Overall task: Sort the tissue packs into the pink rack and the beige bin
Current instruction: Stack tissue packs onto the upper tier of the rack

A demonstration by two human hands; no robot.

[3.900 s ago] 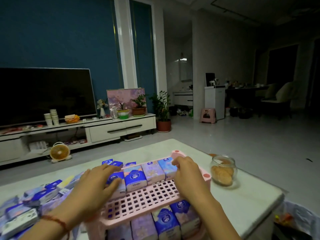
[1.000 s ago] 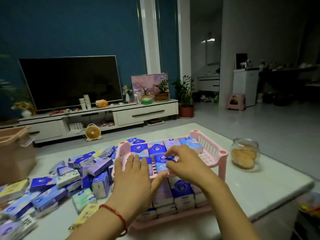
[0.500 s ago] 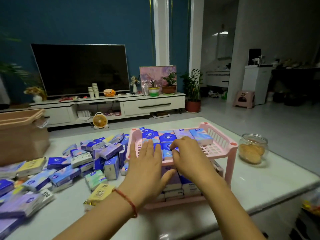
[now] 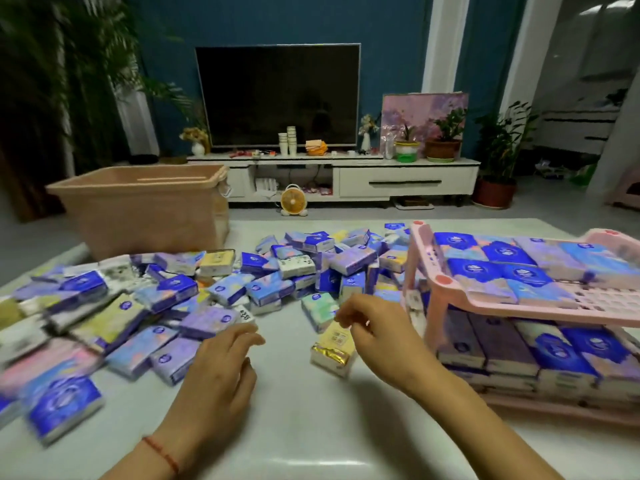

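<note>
Head view. Both hands have left the upper tier of the pink slatted plastic rack (image 4: 554,315), where half a second ago they were pressing a row of packs, and now hang over the pale glossy surface (image 4: 311,427). The left hand (image 4: 221,368) hovers with its fingers loosely curled and holds nothing. The right hand (image 4: 377,330) has its fingertips drawn together just above a yellow tissue pack with a gold foil end (image 4: 332,348). Blur hides whether they pinch the pack or only touch it.

The loose heap of blue, purple and pastel tissue packs (image 4: 277,271) lies ahead of both hands and runs out to the left of the left hand. The rack stands just to the right of the right hand. Its lower tier looks full, and its upper tier carries two rows of packs with bare grid at the near edge. The beige plastic bin (image 4: 145,209) stands well beyond the left hand, behind the heap.

The shift suggests that the row on the rack is settled and a new pick has begun. Most of the packs remain unsorted, so the task is judged to be far from done.
</note>
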